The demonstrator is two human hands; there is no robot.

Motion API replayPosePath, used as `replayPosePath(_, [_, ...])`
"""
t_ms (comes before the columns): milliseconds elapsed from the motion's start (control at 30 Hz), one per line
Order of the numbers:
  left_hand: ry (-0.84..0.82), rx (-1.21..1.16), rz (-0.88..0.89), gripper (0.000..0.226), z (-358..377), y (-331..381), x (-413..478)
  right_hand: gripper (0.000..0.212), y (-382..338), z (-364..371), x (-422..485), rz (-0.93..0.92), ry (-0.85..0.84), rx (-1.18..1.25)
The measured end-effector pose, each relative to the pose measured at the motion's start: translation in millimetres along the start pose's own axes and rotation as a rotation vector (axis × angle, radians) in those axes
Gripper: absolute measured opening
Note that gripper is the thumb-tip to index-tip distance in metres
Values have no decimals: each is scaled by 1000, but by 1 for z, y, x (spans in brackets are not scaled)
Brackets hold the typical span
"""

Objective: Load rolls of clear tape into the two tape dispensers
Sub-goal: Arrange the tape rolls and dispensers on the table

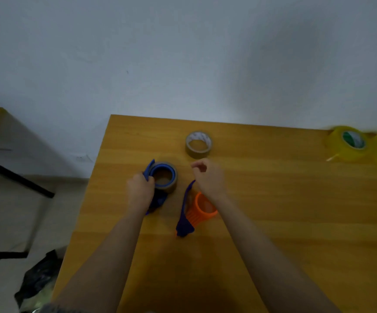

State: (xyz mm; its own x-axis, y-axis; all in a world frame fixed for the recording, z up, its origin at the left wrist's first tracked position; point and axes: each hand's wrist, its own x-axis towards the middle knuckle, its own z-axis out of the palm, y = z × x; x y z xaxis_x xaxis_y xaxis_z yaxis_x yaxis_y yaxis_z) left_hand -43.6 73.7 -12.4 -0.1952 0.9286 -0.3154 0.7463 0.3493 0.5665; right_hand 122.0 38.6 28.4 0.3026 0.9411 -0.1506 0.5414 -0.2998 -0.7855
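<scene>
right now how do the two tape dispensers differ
The blue dispenser carries a brownish tape roll on its wheel, while the orange dispenser has a bare wheel. The left hand grips the blue dispenser. The orange dispenser lies on the table near the right hand, which is curled and holds nothing visible. One wheel is blue, the other orange. Both have dark blue handles.
</scene>
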Motion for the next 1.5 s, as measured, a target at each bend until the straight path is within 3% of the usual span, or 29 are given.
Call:
replayPosePath(233, [72,-10,48,26,-1,-7,-11,22,-14,5,-8,8,-11,89])
replayPosePath(400, [166,-49,254,26,-14,12,-20,63,-27,14,-9,201,-145,185])
replayPosePath(500, [171,-61,361,28,-24,28,-24,53,-31,17,-6,296,-136,330])
replayPosePath(633, [119,-161,426,28,-30,33,-29,39,-28,13,-8,252,-11,369])
replayPosePath(767, [-169,-531,184,25,-25,34,-35,32,-23,10,-14,201,66,360])
replayPosePath(867, [-234,-727,44,28,-24,34,-38,33,-19,10,-16,190,104,387])
replayPosePath(1100, [-232,-834,7,33,-27,34,-40,30,-22,5,-19,188,83,423])
replayPosePath(1267, [-494,-969,-118,35,-34,23,-39,22,-21,8,-21,210,38,477])
replayPosePath(1367, [-429,-974,-148,44,-31,20,-42,16,-20,4,-22,117,55,391])
replayPosePath(1500, [-375,-985,-167,34,-28,20,-46,31,-19,-5,-19,45,-19,217])
